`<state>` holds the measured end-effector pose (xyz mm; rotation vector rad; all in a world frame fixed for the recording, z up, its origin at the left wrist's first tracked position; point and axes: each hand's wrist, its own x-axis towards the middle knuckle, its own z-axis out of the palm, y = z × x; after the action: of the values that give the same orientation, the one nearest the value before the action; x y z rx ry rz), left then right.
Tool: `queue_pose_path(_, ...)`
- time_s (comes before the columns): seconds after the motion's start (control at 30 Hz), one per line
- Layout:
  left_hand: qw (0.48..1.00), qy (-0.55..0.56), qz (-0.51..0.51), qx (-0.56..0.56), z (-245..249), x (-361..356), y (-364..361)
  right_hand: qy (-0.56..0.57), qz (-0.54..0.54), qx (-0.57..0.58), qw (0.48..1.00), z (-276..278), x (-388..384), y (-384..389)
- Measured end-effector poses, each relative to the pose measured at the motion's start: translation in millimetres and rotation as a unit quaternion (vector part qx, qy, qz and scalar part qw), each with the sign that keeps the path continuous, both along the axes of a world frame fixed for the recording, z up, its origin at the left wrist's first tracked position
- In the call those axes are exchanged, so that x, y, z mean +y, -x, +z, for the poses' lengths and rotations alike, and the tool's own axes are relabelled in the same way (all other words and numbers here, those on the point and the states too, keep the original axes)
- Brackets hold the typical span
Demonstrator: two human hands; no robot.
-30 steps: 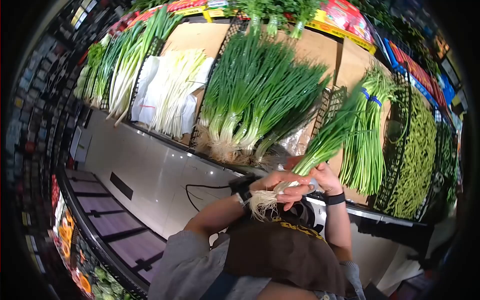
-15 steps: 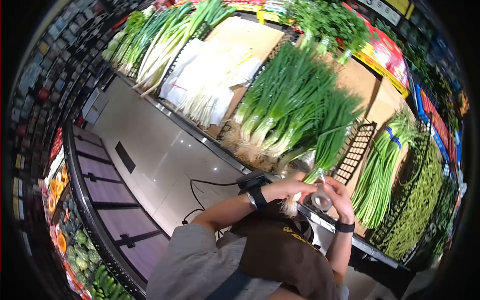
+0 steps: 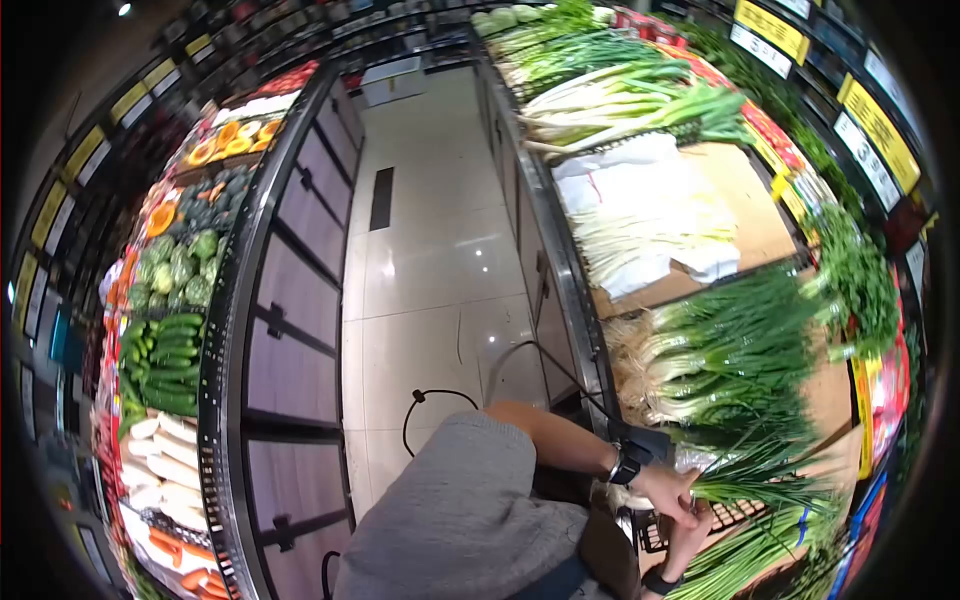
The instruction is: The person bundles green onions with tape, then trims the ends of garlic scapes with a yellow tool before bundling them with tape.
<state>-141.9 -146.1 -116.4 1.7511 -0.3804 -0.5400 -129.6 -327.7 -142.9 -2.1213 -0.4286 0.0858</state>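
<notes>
In the head view, the left hand (image 3: 660,488) grips the bunch of green onions (image 3: 750,482) near its lower stalks, beside the larger onion pile (image 3: 700,375). The right hand (image 3: 687,542) meets it; whether it grasps anything cannot be told. The bunch looks light, floppy at the leaves, probably slick; the firmer stalks offer the safest hold, squeezed gently against bruising.
</notes>
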Motion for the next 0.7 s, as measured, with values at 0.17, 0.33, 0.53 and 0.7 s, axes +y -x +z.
queue_pose_path(0.17,0.932,0.257,-0.015,0.257,-8,4,-7,-0.108,-0.016,0.152,0.982,28,-7,9)
queue_pose_path(0.33,0.973,0.220,0.007,0.063,41,3,-4,-0.017,0.045,0.152,0.987,-53,-43,-38)
queue_pose_path(0.53,0.932,0.134,0.175,-0.288,118,-30,-57,-0.094,-0.169,0.056,0.980,26,-35,3)
queue_pose_path(0.7,0.966,0.115,0.181,-0.146,34,-76,-61,-0.150,-0.287,0.018,0.946,61,-48,39)
